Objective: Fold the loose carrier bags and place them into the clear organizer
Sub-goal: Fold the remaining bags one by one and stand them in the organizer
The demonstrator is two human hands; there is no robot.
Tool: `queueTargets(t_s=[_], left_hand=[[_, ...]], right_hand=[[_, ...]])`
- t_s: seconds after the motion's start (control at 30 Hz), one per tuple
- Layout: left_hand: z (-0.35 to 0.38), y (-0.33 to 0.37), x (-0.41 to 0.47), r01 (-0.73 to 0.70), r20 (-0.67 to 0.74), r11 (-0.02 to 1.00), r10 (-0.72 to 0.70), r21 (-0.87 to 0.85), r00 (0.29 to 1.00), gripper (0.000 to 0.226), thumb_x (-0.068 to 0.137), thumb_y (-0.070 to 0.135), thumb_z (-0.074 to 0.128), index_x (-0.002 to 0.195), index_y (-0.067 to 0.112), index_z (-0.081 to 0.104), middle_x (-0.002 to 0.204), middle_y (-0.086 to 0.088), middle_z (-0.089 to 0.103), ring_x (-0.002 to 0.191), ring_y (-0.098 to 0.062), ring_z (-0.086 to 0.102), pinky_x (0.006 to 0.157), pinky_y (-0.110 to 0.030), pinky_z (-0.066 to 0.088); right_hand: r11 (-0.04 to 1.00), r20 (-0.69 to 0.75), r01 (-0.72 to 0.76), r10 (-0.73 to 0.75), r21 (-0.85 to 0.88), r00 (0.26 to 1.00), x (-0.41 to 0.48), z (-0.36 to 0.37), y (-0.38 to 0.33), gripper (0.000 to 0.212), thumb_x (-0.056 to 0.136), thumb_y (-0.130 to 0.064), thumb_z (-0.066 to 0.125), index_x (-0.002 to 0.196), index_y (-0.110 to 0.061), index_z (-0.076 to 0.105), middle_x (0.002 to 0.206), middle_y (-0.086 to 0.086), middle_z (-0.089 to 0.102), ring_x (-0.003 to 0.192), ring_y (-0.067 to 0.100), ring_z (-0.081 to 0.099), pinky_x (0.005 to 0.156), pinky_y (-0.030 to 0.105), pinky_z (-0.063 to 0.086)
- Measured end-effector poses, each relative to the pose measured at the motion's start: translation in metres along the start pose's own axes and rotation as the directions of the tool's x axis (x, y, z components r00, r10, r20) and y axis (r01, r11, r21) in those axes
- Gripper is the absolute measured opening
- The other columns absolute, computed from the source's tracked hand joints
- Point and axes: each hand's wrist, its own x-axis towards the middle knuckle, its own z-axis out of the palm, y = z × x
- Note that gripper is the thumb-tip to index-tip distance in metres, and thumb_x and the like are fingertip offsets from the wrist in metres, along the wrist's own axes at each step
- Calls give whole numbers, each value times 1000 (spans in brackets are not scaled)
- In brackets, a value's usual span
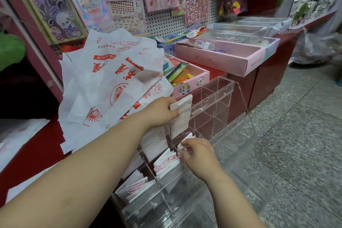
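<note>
left hand [161,111]: bare, broad back, thick wrist | left forearm [92,168]: bare along its whole visible length, smooth | right hand [199,155]: bare, rounded knuckles, short fingers | right forearm [227,196]: bare, slimmer at wrist, slightly blurred

Loose white carrier bags [111,79] with red print fanned crumpled on the red surface [40,144] at ten o'clock of the clear organizer [218,98], one folded bag [180,126] upright in its upper compartment, more folded bags [164,166] tucked in compartments toward seven o'clock.
</note>
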Motion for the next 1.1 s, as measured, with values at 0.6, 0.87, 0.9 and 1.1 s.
queueTargets(t_s=[0.6,0.87,0.9,1.1], left_hand=[[-19,-40,-129,-107,-490,970,-15,-220,872,32,82,9,63,69,38,58,71,25,64,79,21,53,71,5,33],[-38,-135,-276,321,-670,947,-250,-19,699,12,85,22,59,82,26,69,91,18,66,97,-8,60,81,-9,36],[-40,-149,-293,394,-712,919,-266,16,649,21,84,29,55,87,17,72,97,6,68,98,-20,62,83,-21,41],[-48,-208,-357,705,-613,704,-518,92,597,89,78,79,19,145,21,20,154,2,11,142,-11,6,114,-35,0]], right_hand=[[971,-362,48,41,236,931,-5,-13,-52,19,86,-5,55,98,-8,69,99,8,66,105,25,50,90,32,33],[908,-302,359,-287,216,909,-26,14,-141,17,79,-12,59,87,-4,72,85,9,71,85,22,60,76,22,36],[891,-285,411,-351,191,892,-30,22,-154,18,74,-13,57,81,-5,72,79,7,71,79,19,61,74,20,36],[750,-95,653,-646,103,757,-58,76,-208,26,75,-27,45,82,-18,68,76,-1,67,75,19,61,72,22,40]])
